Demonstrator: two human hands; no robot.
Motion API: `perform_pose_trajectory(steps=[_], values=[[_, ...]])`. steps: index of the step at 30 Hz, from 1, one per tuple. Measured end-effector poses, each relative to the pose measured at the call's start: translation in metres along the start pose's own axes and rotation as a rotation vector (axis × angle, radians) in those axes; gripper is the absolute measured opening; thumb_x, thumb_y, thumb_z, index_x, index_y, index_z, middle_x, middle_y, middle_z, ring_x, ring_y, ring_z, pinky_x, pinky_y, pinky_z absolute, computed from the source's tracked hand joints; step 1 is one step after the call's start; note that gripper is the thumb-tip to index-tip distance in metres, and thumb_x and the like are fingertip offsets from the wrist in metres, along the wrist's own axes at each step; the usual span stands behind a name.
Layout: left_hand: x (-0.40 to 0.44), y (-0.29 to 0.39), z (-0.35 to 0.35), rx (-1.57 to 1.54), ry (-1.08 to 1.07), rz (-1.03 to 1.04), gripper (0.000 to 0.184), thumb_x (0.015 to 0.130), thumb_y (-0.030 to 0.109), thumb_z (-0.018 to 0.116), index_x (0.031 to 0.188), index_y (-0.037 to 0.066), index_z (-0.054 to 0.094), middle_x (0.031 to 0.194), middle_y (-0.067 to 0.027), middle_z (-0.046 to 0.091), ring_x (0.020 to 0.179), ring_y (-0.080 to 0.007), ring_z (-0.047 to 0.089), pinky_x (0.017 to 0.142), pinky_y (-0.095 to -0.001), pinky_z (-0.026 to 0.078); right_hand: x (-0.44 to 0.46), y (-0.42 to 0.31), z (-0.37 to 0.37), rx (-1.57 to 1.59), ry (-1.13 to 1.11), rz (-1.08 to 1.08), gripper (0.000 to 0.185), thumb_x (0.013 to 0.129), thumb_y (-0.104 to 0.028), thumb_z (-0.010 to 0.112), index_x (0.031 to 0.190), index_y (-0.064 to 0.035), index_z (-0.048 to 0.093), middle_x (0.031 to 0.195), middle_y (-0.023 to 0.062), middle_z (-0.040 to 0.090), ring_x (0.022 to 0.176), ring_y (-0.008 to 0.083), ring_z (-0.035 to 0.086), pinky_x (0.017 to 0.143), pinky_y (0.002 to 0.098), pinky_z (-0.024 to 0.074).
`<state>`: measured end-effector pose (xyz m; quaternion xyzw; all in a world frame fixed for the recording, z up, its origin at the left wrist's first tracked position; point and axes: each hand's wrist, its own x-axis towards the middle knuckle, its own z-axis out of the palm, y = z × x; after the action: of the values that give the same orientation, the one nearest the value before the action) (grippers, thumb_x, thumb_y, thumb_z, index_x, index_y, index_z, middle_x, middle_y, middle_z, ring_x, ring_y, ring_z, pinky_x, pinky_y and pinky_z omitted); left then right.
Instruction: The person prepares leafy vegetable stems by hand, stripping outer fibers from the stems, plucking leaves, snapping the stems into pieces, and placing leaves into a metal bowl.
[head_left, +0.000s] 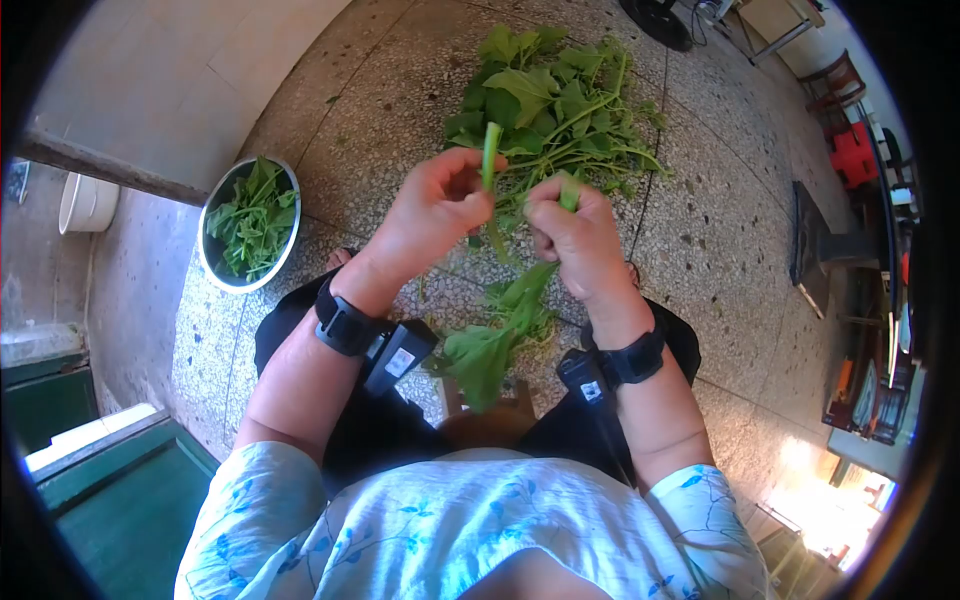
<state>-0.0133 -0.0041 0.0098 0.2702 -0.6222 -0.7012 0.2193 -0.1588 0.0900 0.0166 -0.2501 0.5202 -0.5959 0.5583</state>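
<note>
My left hand (pixel 435 205) pinches a thick green stem (pixel 491 150) that points upward between thumb and fingers. Close by on the right, my right hand (pixel 580 230) is closed around another leafy stem (pixel 569 195), whose cut-looking end shows above the fist. Below that hand hangs a large green leaf (pixel 480 360), apparently on the same stem. Just beyond both hands, a heap of leafy green vines (pixel 550 100) lies on the floor. Whether the two held pieces are joined cannot be seen.
A metal basin (pixel 238 289) with picked greens (pixel 250 225) stands on the speckled floor (pixel 370 110) to the left. A white bucket (pixel 88 205) is farther left. Between my knees is a wooden stool (pixel 520 408). A black stand base (pixel 660 25) and a red item (pixel 852 155) are on the right.
</note>
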Motion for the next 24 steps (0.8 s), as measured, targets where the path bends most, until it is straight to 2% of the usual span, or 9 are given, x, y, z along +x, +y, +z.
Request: perform_pose_trajectory(steps=[5, 7, 10, 15, 17, 18, 20, 24], values=[[0.000, -0.001, -0.009, -0.241, 0.043, 0.018, 0.030, 0.081, 0.006, 0.051, 0.111, 0.003, 0.049, 0.079, -0.0006, 0.054, 0.068, -0.0083, 0.052, 0.061, -0.0208, 0.043, 0.001, -0.003, -0.007, -0.153, 0.055, -0.064, 0.003, 0.072, -0.004, 0.053, 0.074, -0.0022, 0.056, 0.056, -0.0045, 0.046, 0.048, 0.0030, 0.039, 0.044, 0.0190, 0.0305], [-0.001, 0.000, -0.010, -0.388, 0.081, -0.017, 0.029, 0.082, 0.007, 0.050, 0.111, 0.003, 0.049, 0.080, -0.0012, 0.054, 0.067, -0.0090, 0.053, 0.059, -0.0212, 0.045, 0.002, 0.002, -0.011, -0.397, 0.010, -0.157, 0.009, 0.075, -0.007, 0.055, 0.081, -0.0011, 0.058, 0.060, -0.0030, 0.050, 0.052, 0.0048, 0.043, 0.047, 0.0205, 0.0353], [0.003, -0.007, -0.013, -0.437, 0.138, -0.008, 0.027, 0.082, 0.008, 0.050, 0.109, 0.004, 0.049, 0.084, -0.0037, 0.053, 0.068, -0.0107, 0.054, 0.056, -0.0243, 0.048, -0.002, 0.006, 0.002, -0.510, -0.008, -0.201, 0.015, 0.076, -0.009, 0.057, 0.088, -0.0009, 0.059, 0.064, -0.0005, 0.055, 0.058, 0.0068, 0.049, 0.053, 0.0226, 0.0402], [0.006, -0.008, -0.012, -0.460, 0.191, 0.015, 0.030, 0.082, 0.005, 0.050, 0.112, 0.004, 0.047, 0.084, -0.0031, 0.053, 0.071, -0.0108, 0.054, 0.057, -0.0236, 0.048, -0.005, 0.015, 0.011, -0.634, -0.049, -0.365, 0.015, 0.076, -0.009, 0.058, 0.089, -0.0004, 0.059, 0.071, 0.0080, 0.059, 0.063, 0.0101, 0.054, 0.057, 0.0251, 0.0432], [0.005, -0.008, -0.010, -0.457, 0.205, 0.012, 0.032, 0.083, 0.004, 0.049, 0.114, 0.004, 0.046, 0.084, -0.0024, 0.053, 0.072, -0.0106, 0.055, 0.059, -0.0230, 0.047, -0.007, 0.012, 0.014, -0.760, -0.023, -0.374, 0.016, 0.075, -0.010, 0.059, 0.087, 0.0007, 0.060, 0.071, 0.0132, 0.060, 0.060, 0.0165, 0.057, 0.056, 0.0268, 0.0442], [0.005, -0.009, -0.010, -0.432, 0.188, 0.017, 0.033, 0.082, 0.003, 0.051, 0.114, 0.003, 0.045, 0.084, -0.0028, 0.053, 0.073, -0.0113, 0.055, 0.060, -0.0236, 0.047, -0.007, 0.013, 0.014, -0.759, -0.024, -0.373, 0.016, 0.075, -0.010, 0.059, 0.087, 0.0007, 0.060, 0.071, 0.0132, 0.060, 0.060, 0.0165, 0.057, 0.056, 0.0268, 0.0442], [0.004, -0.009, -0.011, -0.406, 0.170, 0.020, 0.034, 0.081, 0.003, 0.052, 0.114, 0.003, 0.045, 0.085, -0.0031, 0.054, 0.074, -0.0121, 0.055, 0.061, -0.0243, 0.048, -0.006, 0.016, 0.014, -0.883, -0.060, -0.529, 0.017, 0.072, -0.011, 0.060, 0.083, 0.0012, 0.060, 0.068, 0.0146, 0.058, 0.059, 0.0235, 0.058, 0.055, 0.0295, 0.0449], [0.003, -0.008, -0.010, -0.246, 0.221, 0.034, 0.033, 0.078, 0.001, 0.055, 0.109, 0.001, 0.045, 0.084, -0.0036, 0.054, 0.074, -0.0120, 0.055, 0.063, -0.0252, 0.047, -0.008, 0.014, 0.019, -0.872, -0.052, -0.458, 0.016, 0.070, -0.012, 0.060, 0.081, 0.0010, 0.060, 0.067, 0.0154, 0.058, 0.060, 0.0290, 0.058, 0.055, 0.0332, 0.0451]])
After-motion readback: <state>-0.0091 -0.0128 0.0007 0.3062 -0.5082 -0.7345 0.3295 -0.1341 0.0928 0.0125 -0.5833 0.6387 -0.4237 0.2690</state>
